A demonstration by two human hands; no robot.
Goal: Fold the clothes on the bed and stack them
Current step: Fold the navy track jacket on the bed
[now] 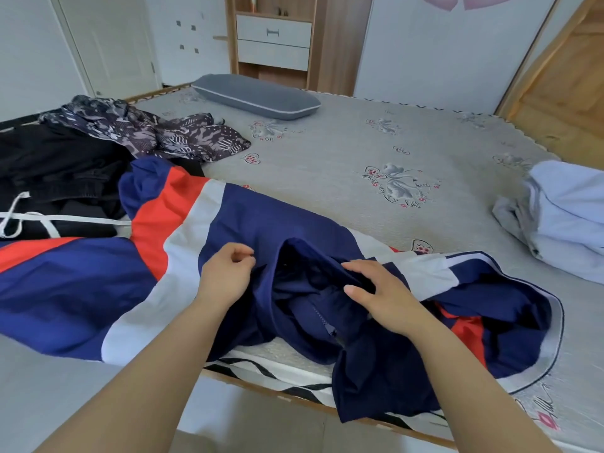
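A navy, red and white jacket (183,223) lies spread across the near edge of the bed (408,148), one end hanging over the side. My left hand (227,276) pinches the navy fabric beside the collar opening. My right hand (379,295) grips the navy fold at the zipper, thumb on top. A folded pale blue garment (568,220) sits at the right. Black clothes with a white drawstring (55,178) and a dark patterned garment (147,132) lie in a heap at the left.
A grey pillow (256,96) lies at the bed's far end. Behind it stands a wooden cabinet with white drawers (274,40). A wooden frame (555,70) rises at the right. The wooden bed rail (281,392) runs along the near side.
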